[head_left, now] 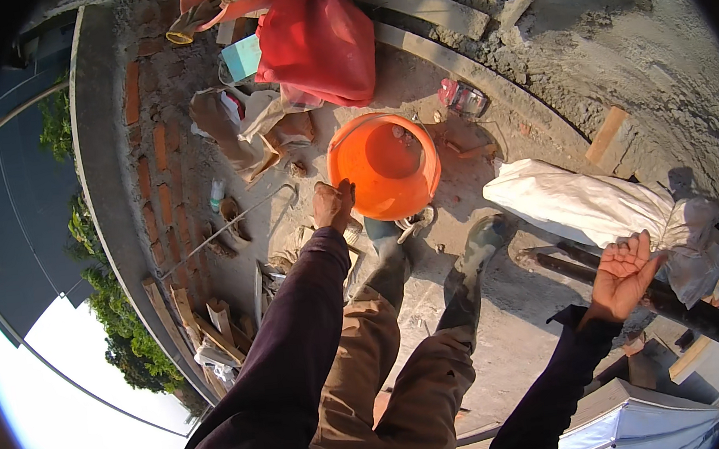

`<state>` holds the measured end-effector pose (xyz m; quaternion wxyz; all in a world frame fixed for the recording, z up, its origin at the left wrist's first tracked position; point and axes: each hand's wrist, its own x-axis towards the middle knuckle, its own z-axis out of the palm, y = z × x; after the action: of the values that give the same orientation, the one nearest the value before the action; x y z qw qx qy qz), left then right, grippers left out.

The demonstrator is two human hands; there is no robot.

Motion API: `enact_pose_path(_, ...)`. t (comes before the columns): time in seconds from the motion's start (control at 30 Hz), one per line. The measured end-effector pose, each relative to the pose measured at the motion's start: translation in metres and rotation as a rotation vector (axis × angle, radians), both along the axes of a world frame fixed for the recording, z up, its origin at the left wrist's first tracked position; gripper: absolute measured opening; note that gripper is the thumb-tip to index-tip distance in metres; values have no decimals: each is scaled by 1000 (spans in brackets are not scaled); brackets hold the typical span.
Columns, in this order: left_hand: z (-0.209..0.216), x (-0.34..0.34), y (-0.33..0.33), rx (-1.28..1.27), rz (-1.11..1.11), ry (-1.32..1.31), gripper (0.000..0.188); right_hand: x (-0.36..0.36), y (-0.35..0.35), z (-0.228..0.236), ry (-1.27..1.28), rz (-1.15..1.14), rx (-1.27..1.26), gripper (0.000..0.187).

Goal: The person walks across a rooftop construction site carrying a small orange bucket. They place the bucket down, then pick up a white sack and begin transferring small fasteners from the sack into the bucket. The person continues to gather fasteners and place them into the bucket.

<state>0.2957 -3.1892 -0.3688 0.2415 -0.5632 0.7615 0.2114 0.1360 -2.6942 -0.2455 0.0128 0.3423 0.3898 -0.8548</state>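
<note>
My left hand (333, 205) is closed at the lower left rim of an orange bucket (383, 196), with the fingertips partly hidden. The bucket's mouth faces up toward me, and a small grey patch shows inside it. A pale rope or cloth loop (415, 222) hangs at its near side, just above my boots. Out to the right, my right hand (624, 277) is open and holds nothing. Its palm is turned up with the fingers stretched out, near a white sack (578, 199) and a dark pipe (688, 305).
A red sack (316, 42) lies beyond the bucket, with torn brown paper bags (256, 135) to its left. A bent metal rod (230, 224) and wood scraps (213, 325) lie beside the brick wall (159, 148). A small red packet (462, 98) sits near a rough concrete edge.
</note>
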Motion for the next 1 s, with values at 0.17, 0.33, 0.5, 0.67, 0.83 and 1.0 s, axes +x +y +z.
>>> enact_pose_path(0.17, -41, 52, -31, 647, 499, 279, 32, 69, -37, 5, -266, 145, 123, 79)
enact_pose_path(0.33, -6, 43, 28, 832, 632, 515, 23, 130, -85, 11, -722, 619, 376, 72)
enact_pose_path(0.5, 101, 30, 58, 838, 669, 505, 26, 120, -160, 26, -606, 835, 579, 91)
enact_pose_path(0.67, 227, 78, 44, 1046, 465, 425, 27, 64, -211, 49, -388, 806, 744, 70)
enact_pose_path(0.83, 291, 114, 30, 1020, 314, 370, 32, 43, -241, 118, -97, 1101, 718, 33)
enact_pose_path(1.0, 336, 98, 45, 1003, 510, 473, 32, 63, -256, 233, 147, 1456, 821, 33)
